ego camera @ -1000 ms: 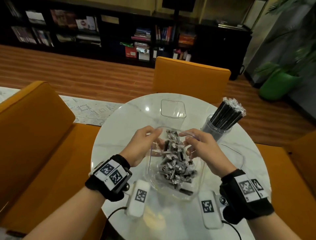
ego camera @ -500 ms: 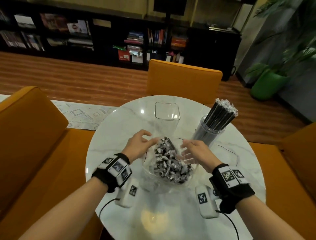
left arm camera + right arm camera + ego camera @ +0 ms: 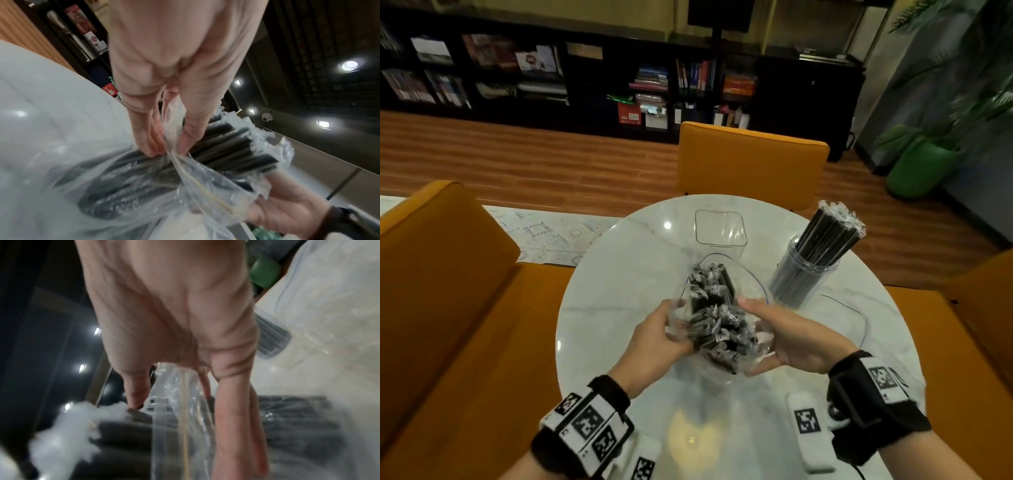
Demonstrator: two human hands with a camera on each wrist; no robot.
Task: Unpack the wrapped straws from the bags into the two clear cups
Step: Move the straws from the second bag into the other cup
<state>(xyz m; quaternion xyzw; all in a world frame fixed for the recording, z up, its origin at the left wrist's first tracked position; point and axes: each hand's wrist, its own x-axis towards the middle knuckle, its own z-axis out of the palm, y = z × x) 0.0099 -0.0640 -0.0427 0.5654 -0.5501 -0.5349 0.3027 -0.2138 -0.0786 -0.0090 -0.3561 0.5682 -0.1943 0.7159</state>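
Observation:
A clear plastic bag (image 3: 751, 284) full of black wrapped straws (image 3: 714, 318) is held over the table's middle, its mouth toward the far side. My left hand (image 3: 671, 320) pinches the bag's left rim between thumb and fingers (image 3: 186, 138). My right hand (image 3: 763, 325) grips the right rim, thumb inside and fingers (image 3: 236, 418) outside. Just beyond the bag stands an empty square clear cup (image 3: 720, 229). A round clear cup (image 3: 804, 277) at the right holds a leaning bundle of wrapped straws (image 3: 828, 236).
A flat empty bag (image 3: 849, 318) lies on the round white marble table (image 3: 619, 274), right of my hands. Orange chairs (image 3: 750, 161) surround the table. Dark bookshelves and a green plant pot (image 3: 917, 168) stand farther off.
Both hands slid from the wide-open bag mouth to its sides and squeezed the bundle narrower. The bag now tilts with its mouth toward the empty square cup.

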